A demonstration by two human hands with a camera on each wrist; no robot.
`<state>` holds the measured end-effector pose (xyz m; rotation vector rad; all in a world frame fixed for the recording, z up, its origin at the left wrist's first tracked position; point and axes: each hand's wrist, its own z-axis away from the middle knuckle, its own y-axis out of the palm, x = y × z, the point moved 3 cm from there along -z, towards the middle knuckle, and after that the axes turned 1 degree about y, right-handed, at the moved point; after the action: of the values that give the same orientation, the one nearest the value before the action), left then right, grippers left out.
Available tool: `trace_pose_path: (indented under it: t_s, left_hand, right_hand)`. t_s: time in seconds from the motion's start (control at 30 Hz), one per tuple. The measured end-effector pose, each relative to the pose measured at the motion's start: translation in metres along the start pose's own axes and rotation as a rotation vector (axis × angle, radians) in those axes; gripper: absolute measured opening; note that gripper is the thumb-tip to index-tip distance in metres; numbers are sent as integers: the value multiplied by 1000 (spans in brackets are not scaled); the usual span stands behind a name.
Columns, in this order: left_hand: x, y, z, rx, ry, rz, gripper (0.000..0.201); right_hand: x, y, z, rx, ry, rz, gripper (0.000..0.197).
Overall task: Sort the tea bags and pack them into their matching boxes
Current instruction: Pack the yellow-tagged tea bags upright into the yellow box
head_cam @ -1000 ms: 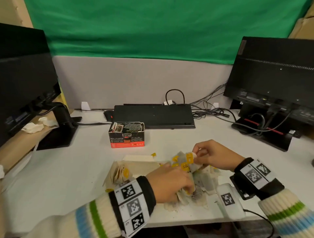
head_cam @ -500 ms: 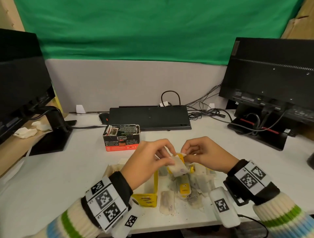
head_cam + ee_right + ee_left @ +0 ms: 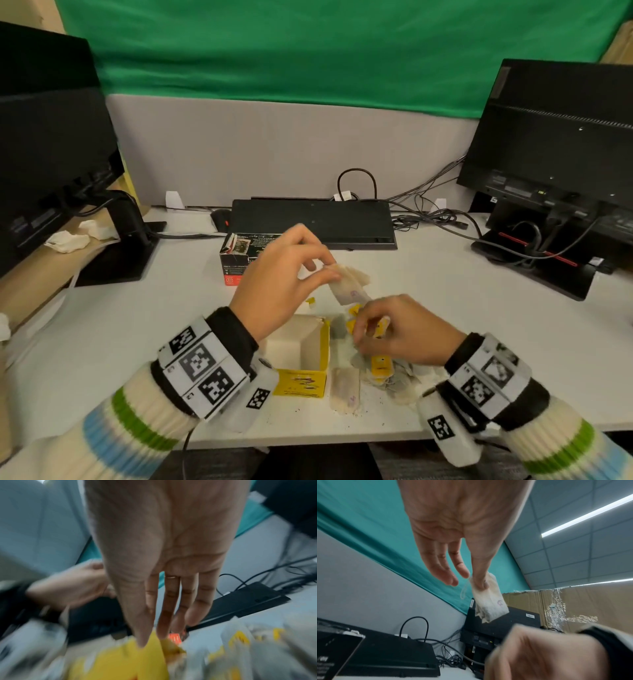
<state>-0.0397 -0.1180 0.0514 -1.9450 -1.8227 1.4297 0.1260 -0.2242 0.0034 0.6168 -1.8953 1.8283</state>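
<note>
My left hand is raised over the desk and pinches a pale, stained tea bag between thumb and forefinger; the bag hangs from that hand in the left wrist view. My right hand is down on the pile of tea bags with yellow tags, thumb and forefinger closing on a yellow tag; that view is blurred. An open yellow box stands under my left wrist. A black and red box sits behind my left hand.
One pale tea bag lies beside the yellow box, with tea crumbs around. A black keyboard and cables lie at the back. Monitors stand at left and right. The desk edge is near.
Both hands held the pale tea bag half a second ago. Now the left hand alone holds it, farther back, and the right hand has dropped onto the pile.
</note>
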Motion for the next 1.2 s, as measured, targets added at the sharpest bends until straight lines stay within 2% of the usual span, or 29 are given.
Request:
trace_pose_path:
  t_s: [0.07, 0.13, 0.2, 0.3, 0.5, 0.7, 0.8, 0.87, 1.0, 1.2]
  left_hand:
    - [2, -8, -3, -10, -17, 13, 16]
    - [3, -13, -5, 2, -40, 28, 13]
    - [5, -16, -6, 16, -79, 63, 12]
    - [8, -15, -5, 39, -118, 64, 11]
    - [17, -10, -4, 106, -203, -22, 17]
    - [16, -3, -1, 66, -243, 81, 18]
    - [16, 3, 1, 80, -270, 155, 19]
    - [17, 7, 2, 112, -304, 211, 18]
    - [13, 13, 5, 179, -350, 316, 14]
    - [3, 20, 7, 298, -430, 510, 18]
  right_hand:
    - [2, 26, 2, 202, -27, 153, 20]
    - [6, 46, 2, 318, -51, 292, 28]
    - [7, 53, 0, 303, -51, 386, 24]
    - [1, 49, -3, 257, -47, 408, 12]
    - [-20, 18, -3, 159, 21, 82, 10]
    - [-23, -23, 1, 37, 96, -305, 15]
    - [-13, -25, 3, 51, 118, -515, 14]
    - [-4, -21, 3, 108, 125, -614, 20]
    - [16, -18, 7, 122, 116, -727, 13]
    - [26, -16, 5, -25, 194, -661, 20]
